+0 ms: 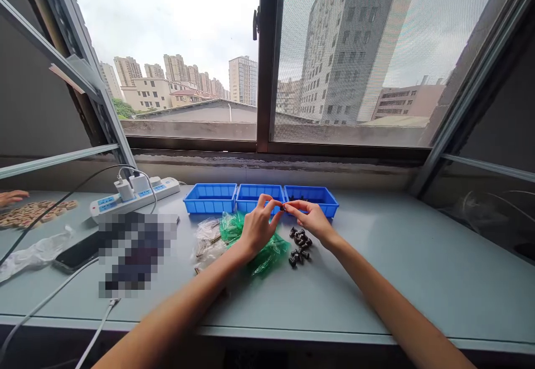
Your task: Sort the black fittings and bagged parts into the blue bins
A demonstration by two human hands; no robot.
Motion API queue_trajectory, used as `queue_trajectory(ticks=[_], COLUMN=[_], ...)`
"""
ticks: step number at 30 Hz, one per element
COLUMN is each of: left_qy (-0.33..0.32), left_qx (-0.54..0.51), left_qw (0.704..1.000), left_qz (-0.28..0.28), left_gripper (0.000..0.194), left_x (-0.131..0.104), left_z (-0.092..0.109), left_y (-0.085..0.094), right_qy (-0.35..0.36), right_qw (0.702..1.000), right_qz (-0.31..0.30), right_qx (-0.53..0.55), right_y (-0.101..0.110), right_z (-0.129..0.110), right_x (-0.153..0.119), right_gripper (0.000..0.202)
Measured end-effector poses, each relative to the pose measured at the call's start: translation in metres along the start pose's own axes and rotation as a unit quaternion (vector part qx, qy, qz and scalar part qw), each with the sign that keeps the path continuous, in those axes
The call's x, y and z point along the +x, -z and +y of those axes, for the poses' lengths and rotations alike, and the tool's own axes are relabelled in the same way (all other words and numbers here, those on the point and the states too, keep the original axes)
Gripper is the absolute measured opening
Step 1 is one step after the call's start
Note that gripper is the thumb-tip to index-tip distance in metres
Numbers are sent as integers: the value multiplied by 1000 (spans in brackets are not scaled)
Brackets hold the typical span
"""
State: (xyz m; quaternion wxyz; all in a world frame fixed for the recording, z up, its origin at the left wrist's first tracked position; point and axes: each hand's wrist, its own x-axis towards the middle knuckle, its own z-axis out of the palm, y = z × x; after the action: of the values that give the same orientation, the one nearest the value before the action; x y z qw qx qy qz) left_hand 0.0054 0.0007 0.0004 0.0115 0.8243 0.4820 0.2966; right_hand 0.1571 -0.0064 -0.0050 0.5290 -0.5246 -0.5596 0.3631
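Note:
My left hand point(261, 224) and my right hand point(311, 221) meet over the front of the blue bins, fingertips pinched together. Between them is a small black bolt point(282, 208), mostly covered by the fingers. Below my right hand, a loose pile of similar black bolts point(300, 239) lies on the table. Under and beside my left hand is a crumpled green plastic bag point(267, 255). A clear plastic bag point(207, 241) with small parts in it lies to its left. More dark pieces show inside the right blue bin point(330, 204).
The middle blue bin point(246, 190) and left blue bin point(211, 204) stand in the same row below the window. At left are a power strip point(136, 196) with cables, a black phone point(75, 255) and a blurred-out item. Another person's hand point(12, 197) is near wooden pieces point(37, 213).

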Motion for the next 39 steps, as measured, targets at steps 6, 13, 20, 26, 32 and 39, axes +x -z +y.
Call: queue_trajectory(ticks=[6, 13, 20, 26, 32, 39], left_qy=[6, 8, 6, -4, -7, 2], left_qx=[-16, -16, -14, -12, -11, -13], left_qw=[1000, 1000, 1000, 1000, 1000, 1000], left_qz=[16, 15, 16, 12, 6, 2], left_gripper=[23, 22, 22, 23, 23, 23], left_x=[0, 0, 0, 0, 0, -1], left_z=[0, 0, -1, -2, -4, -1], left_y=[-1, -1, -1, -1, -3, 0], right_qy=[-20, -24, 5, 36, 68, 72], right_qw=[996, 997, 1000, 999, 996, 996], right_qz=[-77, -58, 6, 32, 40, 37], right_qx=[27, 43, 7, -19, -50, -43], right_y=[-1, -2, 0, 0, -4, -8], right_z=[1, -2, -2, 1, 2, 0], right_x=[-1, -3, -2, -1, -2, -3], right_gripper=[45, 45, 42, 38, 32, 29])
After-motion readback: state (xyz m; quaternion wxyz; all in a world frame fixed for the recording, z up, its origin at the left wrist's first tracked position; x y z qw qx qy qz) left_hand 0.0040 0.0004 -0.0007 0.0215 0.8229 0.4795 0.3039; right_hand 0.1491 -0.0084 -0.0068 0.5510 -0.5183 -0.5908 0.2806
